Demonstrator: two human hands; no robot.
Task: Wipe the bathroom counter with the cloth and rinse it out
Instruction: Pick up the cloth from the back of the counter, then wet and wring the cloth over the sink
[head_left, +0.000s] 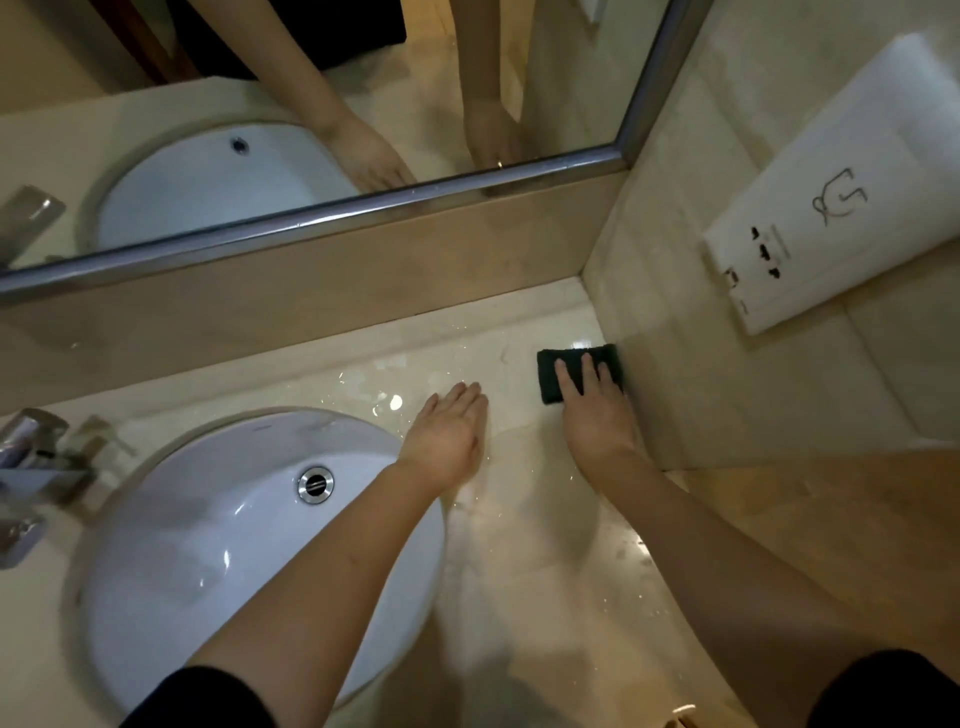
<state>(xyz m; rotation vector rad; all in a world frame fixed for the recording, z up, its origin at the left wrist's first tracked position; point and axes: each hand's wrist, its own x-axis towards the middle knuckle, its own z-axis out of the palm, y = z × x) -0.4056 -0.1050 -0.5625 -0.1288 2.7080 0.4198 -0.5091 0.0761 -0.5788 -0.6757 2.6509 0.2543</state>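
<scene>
Step in hand: wiping the back right corner of the table (519, 545).

Position of parts
- The cloth (549, 382), dark and folded into a pad, lies flat on the table in the far right corner, its right edge against the side wall (701, 395).
- The right hand (597, 410) lies on top of the cloth, fingers straight and spread, pressing it down. It is not gripped.
- The left hand (447, 436) rests flat on the table, fingers straight and together, just beside the sink (208, 561). It holds nothing and appears to serve as a brace.
- Water (387, 400) stands in beads and a thin film between the two hands and toward the back ledge.

Procedure, as judged from this position
1. Maintain even pressure through the flat fingers so the whole pad stays in contact.
2. Draw the cloth out of the corner along the wall joint, then work toward the sink in overlapping passes, so water is pushed to the basin and not back into the corner.
3. Lift the left hand before the cloth reaches it; the surface beneath it also needs a pass.
4. Keep wet fingers off the socket panel (810, 234) on the wall.

Remaining: most of the table looks wet; rinsing at the tap (31, 457) is not yet done
</scene>
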